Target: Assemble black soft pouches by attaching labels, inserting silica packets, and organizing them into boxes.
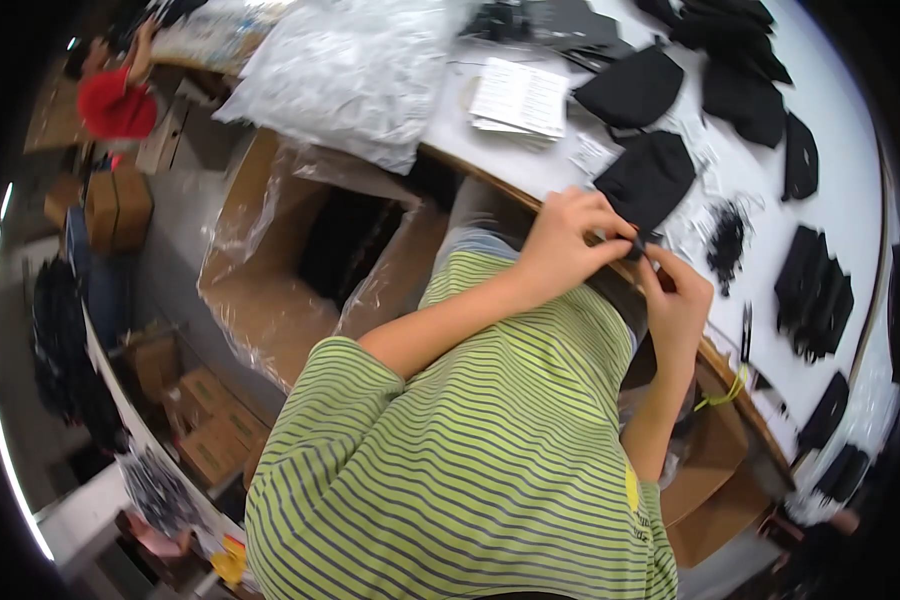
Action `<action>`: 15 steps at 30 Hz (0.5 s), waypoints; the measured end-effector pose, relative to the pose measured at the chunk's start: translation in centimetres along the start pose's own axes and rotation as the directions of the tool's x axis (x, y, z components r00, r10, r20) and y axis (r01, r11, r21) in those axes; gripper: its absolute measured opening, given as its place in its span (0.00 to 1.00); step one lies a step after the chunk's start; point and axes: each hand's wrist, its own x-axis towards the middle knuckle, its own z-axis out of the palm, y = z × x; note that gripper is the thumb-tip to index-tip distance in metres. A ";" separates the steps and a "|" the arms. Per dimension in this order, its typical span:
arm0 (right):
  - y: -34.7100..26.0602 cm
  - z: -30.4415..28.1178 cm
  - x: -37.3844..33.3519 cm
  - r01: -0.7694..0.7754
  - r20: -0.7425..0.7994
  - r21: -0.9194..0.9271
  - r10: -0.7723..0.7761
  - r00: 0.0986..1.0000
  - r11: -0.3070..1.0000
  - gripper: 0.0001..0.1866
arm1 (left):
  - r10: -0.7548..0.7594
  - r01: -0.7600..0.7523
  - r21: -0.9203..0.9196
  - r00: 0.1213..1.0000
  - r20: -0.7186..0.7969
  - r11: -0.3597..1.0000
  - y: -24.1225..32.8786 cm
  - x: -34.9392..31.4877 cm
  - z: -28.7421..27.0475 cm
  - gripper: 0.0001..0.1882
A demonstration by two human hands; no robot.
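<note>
At the front edge of the white table, my left hand and my right hand meet, thumbs and fingers pinched. Between them is a small black piece; fingers cover most of it, and its kind cannot be made out. Just beyond my fingertips lies a flat black fabric piece. Another black fabric piece with a cord rests farther back. Right of these sits a tangle of thin black strings. Small white tags are scattered close by.
A stack of printed white sheets and bundled black pieces lie on the table. Slim snips with a yellow cord are near its edge. At my left stand a plastic-lined carton and a bulky clear plastic bag. A person in red is far left.
</note>
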 end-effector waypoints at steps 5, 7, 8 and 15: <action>-0.7 1.0 0.6 0.147 0.101 -0.054 -0.141 0.985 0.988 0.07 | -0.028 0.027 -0.010 0.997 -0.077 1.000 -0.8 -1.2 -0.8 0.05; -0.6 1.2 0.8 0.147 0.131 -0.050 -0.139 0.982 0.988 0.07 | -0.014 0.014 -0.002 0.996 -0.085 1.000 -0.3 -1.3 -0.7 0.05; -0.5 1.3 0.5 0.101 0.114 -0.044 -0.096 0.989 0.994 0.06 | -0.010 0.008 -0.018 0.995 -0.096 1.000 -0.1 -1.4 -0.5 0.04; 0.4 1.8 -0.8 -0.174 0.069 0.348 0.160 0.985 0.921 0.07 | -0.249 0.238 -0.267 0.968 -0.007 0.934 0.7 -0.9 -0.8 0.03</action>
